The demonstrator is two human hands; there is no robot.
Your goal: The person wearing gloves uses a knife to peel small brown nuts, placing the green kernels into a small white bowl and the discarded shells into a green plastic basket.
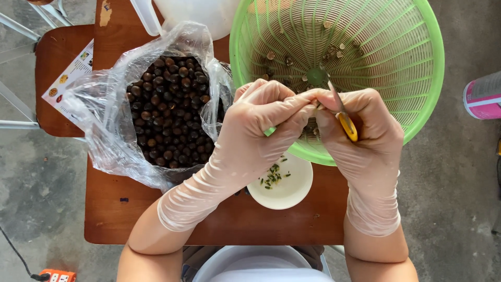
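Head view, looking straight down on a brown wooden tabletop (pixel 219 224). Both hands wear thin translucent gloves that run past the wrists. Left hand (pixel 261 120) is pinched closed, fingertips meeting the right hand's over the near rim of the green basket; whatever it pinches is too small and hidden to tell. Right hand (pixel 360 130) is clenched around a small knife (pixel 342 112) with a yellow handle, thin blade pointing up and away over the basket. The hands touch each other at the fingertips.

Green plastic basket (pixel 417 104), round and slotted, sits at the far right of the tabletop and hangs past its right edge; a few small pale bits lie scattered inside it. A clear plastic bag (pixel 99 120) is open at the left side of the tabletop, spilling past the left edge, full of small dark brown round seeds (pixel 169 109). A small white bowl (pixel 287 188) sits near the front edge, just beside the basket and partly under the left wrist, holding a few thin green slivers. A white plastic container (pixel 198 13) stands at the far edge, cut off by the frame. A printed paper card (pixel 73 73) lies on a second wooden surface to the left. A pink and white can (pixel 482 96) is on the concrete floor to the right.
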